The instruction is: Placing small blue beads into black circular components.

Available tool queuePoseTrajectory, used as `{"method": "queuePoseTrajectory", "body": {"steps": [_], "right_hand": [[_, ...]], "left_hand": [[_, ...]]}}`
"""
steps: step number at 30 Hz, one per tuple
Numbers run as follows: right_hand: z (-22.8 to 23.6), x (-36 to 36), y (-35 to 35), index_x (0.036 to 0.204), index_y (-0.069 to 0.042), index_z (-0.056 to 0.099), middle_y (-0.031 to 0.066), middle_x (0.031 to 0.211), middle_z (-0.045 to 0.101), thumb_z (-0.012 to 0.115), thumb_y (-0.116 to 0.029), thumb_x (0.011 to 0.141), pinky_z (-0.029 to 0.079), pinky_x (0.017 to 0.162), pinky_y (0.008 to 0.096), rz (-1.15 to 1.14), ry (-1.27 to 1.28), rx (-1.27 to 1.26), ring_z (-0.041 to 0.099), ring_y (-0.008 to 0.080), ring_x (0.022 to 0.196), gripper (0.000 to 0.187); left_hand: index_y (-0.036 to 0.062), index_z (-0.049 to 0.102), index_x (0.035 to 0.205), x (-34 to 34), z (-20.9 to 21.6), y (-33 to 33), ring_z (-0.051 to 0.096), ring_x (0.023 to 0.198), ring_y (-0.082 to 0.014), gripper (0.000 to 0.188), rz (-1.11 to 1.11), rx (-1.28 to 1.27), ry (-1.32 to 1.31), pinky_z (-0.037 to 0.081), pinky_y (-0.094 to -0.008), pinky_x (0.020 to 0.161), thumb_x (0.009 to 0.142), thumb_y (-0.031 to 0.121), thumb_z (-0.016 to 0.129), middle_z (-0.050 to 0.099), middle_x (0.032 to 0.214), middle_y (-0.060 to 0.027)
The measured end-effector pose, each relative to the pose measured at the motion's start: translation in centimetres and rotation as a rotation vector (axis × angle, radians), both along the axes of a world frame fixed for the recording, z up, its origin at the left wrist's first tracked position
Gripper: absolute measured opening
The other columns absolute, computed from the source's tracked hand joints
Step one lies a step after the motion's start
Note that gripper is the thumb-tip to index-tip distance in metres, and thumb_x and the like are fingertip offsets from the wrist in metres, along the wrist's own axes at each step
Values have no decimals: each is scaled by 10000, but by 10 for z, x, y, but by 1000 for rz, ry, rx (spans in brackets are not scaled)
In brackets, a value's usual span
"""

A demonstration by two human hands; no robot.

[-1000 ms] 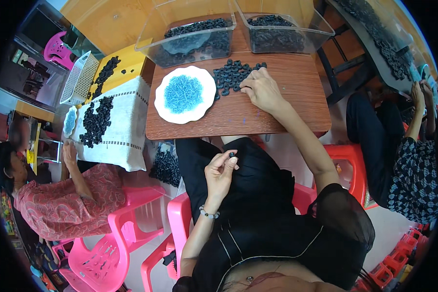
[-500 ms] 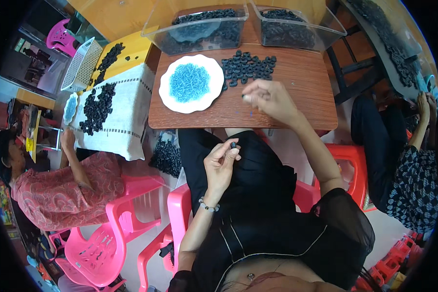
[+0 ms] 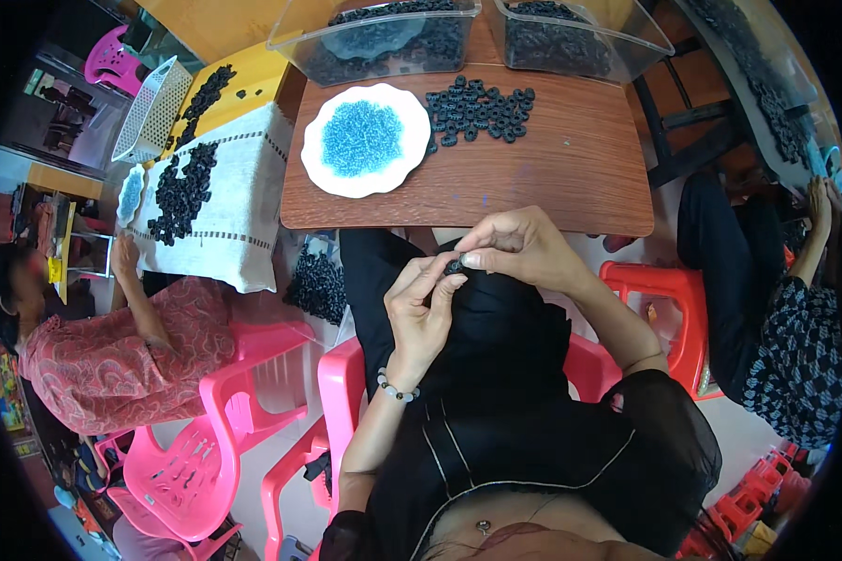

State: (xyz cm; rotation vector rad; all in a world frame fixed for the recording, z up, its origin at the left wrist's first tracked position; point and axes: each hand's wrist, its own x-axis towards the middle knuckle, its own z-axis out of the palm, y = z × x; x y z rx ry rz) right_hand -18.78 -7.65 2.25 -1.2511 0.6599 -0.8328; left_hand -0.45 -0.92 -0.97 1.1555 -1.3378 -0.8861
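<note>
1. Down comes the right hand [image 3: 529, 252], away from the tabletop and across the lap, and now it meets the left hand [image 3: 416, 313], which stays put.
2. Left thumb and forefinger are pinched on a small black ring-like piece [image 3: 455, 267], held above the black-clad lap; the fingertip hold seems chosen to leave one side free for the other hand.
3. Right thumb and forefinger press together at that same spot, gripping that piece or a second tiny one; which, the view cannot tell.
4. Look at the poses: left forearm rising from below, bracelet [image 3: 400, 395] at the wrist, palm turned inward; right elbow bent wide, forearm slanting in, knuckles up.
5. Beyond the knees, black ribbed rings [image 3: 482, 112] lie loose on the wood-grain table [image 3: 571, 178], beside a scalloped white plate [image 3: 357, 188] of blue beads [image 3: 362, 138], both probably set there for easy reach.
6. Clear bins [image 3: 393, 73] stand behind, likely pushed back to free the front.
</note>
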Motion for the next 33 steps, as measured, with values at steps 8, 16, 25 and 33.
{"method": "queuePoseTrajectory", "body": {"steps": [8,16,25,33], "right_hand": [[-3,-4,7,1051,28,713,77,950,733,711,-35,903,552,772,242,-13,124,-27,685,103,863,160],[-2,-7,8,1027,23,715,50,907,719,709,-23,890,532,738,223,-44,117,-42,663,75,831,144],[10,-4,11,921,22,726,12,750,682,736,-43,849,437,587,214,-50,321,-142,553,29,666,98],[3,-2,13,834,26,680,72,617,620,759,-109,839,410,510,261,-98,403,-326,537,66,557,156]], "left_hand": [[-3,725,1107,2,0,2,639,812,-177,229,-5,37,-45,505,-267,730,881,34,727,691,917,-103],[-4,725,1097,0,2,0,645,798,-187,214,-3,-22,-108,508,-274,714,885,31,721,689,912,-110],[-2,724,1093,0,-1,2,670,798,-225,209,0,-96,-247,527,-295,693,886,21,712,684,927,-133],[-15,710,1098,0,-3,4,668,788,-228,215,-13,-129,-333,533,-297,683,884,-26,693,671,945,-132]]}}
